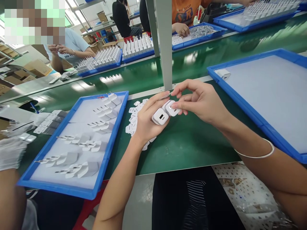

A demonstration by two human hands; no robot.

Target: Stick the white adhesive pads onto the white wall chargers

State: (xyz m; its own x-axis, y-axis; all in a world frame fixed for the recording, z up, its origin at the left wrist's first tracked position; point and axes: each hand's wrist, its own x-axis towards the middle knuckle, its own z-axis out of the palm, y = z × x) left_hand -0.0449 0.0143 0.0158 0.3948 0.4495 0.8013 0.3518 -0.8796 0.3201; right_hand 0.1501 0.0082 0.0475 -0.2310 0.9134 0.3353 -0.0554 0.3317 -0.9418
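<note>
My left hand [146, 123] holds two white charger plugs side by side; the nearer charger [160, 116] shows its port face. My right hand [201, 100] presses a thumb and fingers on the second charger [171, 108], touching its face. Both hands hover over a heap of small white stickers [134, 119] on the green table. A blue tray [72, 188] at my left carries several white chargers lying in rows. A second blue tray [259, 119] at my right has one charger [223, 74] in its far corner.
A grey post [165, 44] stands just beyond my hands. Behind it runs a green conveyor belt [134, 76]. Other people sit across it with blue trays of chargers [105, 59]. A gloved hand [11, 153] of a person shows at far left.
</note>
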